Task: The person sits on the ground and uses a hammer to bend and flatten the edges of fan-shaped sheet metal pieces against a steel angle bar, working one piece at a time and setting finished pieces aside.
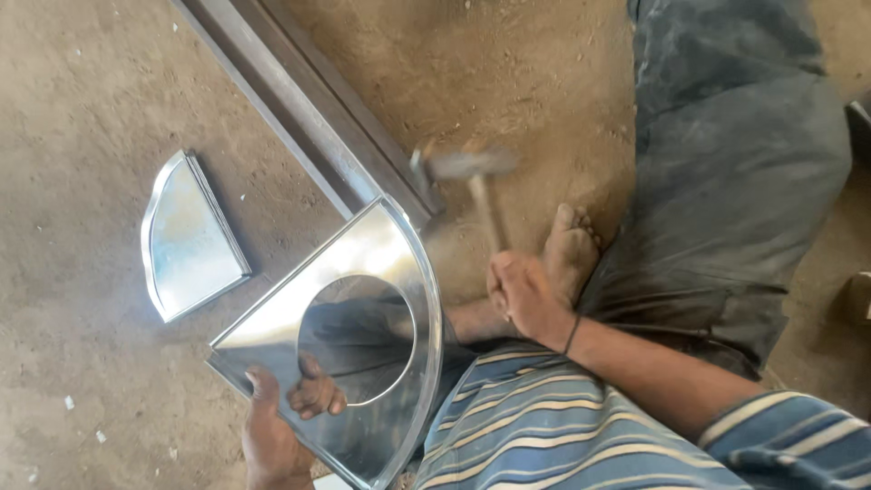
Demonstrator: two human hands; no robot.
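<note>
Bare, dusty earth makes up the floor here, and the person sits low on it with a bare foot (570, 249) tucked beside the work. The right hand (524, 295) is clenched round the wooden handle of a hammer (472, 168), whose head is blurred in mid-swing just above the steel angle bar (313, 109). The left hand (268, 436) grips the near edge of a shiny quarter-round sheet-metal piece (363, 240) with a round hole cut in it, its far corner resting against the bar. A second, smaller fan-shaped piece (186, 236) lies apart on the ground to the left. I judge the risks plain: a glancing blow could dent the polished face, the sheet could slip in the one-handed hold, and the foot lies near the hammer's path
</note>
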